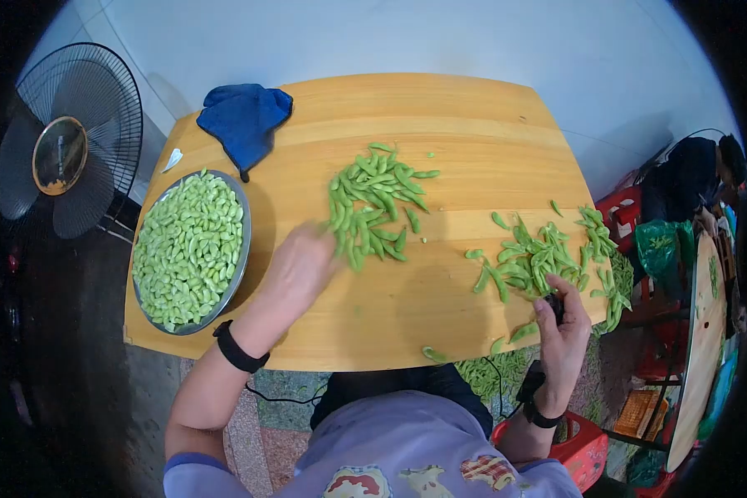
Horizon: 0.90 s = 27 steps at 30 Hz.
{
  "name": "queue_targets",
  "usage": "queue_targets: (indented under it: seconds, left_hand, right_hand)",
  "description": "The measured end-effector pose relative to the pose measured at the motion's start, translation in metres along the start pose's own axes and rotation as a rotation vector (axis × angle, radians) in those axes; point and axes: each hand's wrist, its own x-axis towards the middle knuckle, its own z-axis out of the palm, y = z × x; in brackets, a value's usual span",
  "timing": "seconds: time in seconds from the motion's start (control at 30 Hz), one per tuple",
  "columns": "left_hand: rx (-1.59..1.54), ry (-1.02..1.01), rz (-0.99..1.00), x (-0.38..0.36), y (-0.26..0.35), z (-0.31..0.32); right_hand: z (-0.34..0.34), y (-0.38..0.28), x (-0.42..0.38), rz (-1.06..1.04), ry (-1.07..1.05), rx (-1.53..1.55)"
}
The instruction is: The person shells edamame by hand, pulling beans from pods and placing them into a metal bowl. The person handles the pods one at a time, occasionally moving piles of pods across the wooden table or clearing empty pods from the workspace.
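Note:
My left hand is smeared by motion beside the lower left edge of a pile of green pods on the wooden table; its fingers cannot be made out. At the right, my right hand is closed round a small black object, with thumb and forefinger near its top. Just above that hand lies a second pile of pods, reaching the table's right edge. A round metal tray heaped with shelled green beans stands to the left of my left hand.
A blue cloth and a white scrap lie at the back left. A fan stands beyond the left edge. At the right are a person in dark clothes, a red stool and another table. Pods cover floor below.

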Motion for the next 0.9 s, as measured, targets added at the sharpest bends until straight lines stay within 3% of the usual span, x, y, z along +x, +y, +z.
queue_targets:
  seconds: [0.1, 0.23, 0.3, 0.37, 0.43, 0.47, 0.5, 0.57, 0.6, 0.67, 0.7, 0.77, 0.87, 0.9]
  left_hand:
    - [0.022, 0.013, -0.037, -0.002, 0.007, 0.007]
    - [-0.004, 0.086, -0.055, -0.003, 0.008, -0.005]
    - [-0.074, 0.245, 0.057, 0.002, 0.023, -0.019]
    - [-0.116, 0.211, 0.128, 0.001, 0.044, -0.026]
    - [-0.274, -0.066, 0.174, -0.004, 0.067, -0.028]
    - [-0.283, -0.041, 0.305, -0.002, 0.077, -0.032]
    - [-0.297, -0.045, 0.314, -0.001, 0.084, -0.033]
    - [-0.758, -0.197, -0.061, -0.004, 0.096, -0.033]
    - [-0.766, -0.203, -0.058, -0.006, 0.098, -0.025]
    - [-1.564, -0.275, -0.492, -0.009, 0.1, -0.008]
    - [-1.568, -0.281, -0.493, -0.009, 0.104, -0.006]
    - [-1.892, -0.322, -0.634, -0.008, 0.111, -0.005]
    - [-1.691, -0.257, -0.587, -0.009, 0.114, -0.001]
    - [-1.691, -0.26, -0.589, -0.008, 0.113, -0.002]
  right_hand:
    - [0.004, -0.003, -0.003, 0.021, -0.003, 0.0]
    - [0.007, -0.017, -0.001, -0.094, -0.166, -0.025]
    - [0.008, -0.036, 0.0, -0.266, -0.438, 0.017]
    - [0.019, -0.043, 0.005, -0.413, -0.56, 0.095]
    - [0.029, -0.046, 0.008, -0.402, -0.595, 0.084]
    - [0.038, -0.04, 0.009, -0.466, -0.563, 0.068]
    - [0.044, -0.036, 0.008, -0.53, -0.535, 0.057]
    - [0.043, -0.032, 0.006, -0.505, -0.526, 0.077]
    - [0.042, -0.032, 0.004, -0.479, -0.557, 0.123]
    - [0.039, -0.03, 0.003, -0.447, -0.586, 0.165]
    - [0.038, -0.029, 0.002, -0.42, -0.624, 0.253]
    - [0.038, -0.027, 0.002, -0.392, -0.663, 0.344]
    - [0.037, -0.02, 0.001, -0.362, -0.756, 0.521]
    - [0.035, -0.019, 0.003, -0.256, -0.805, 0.594]
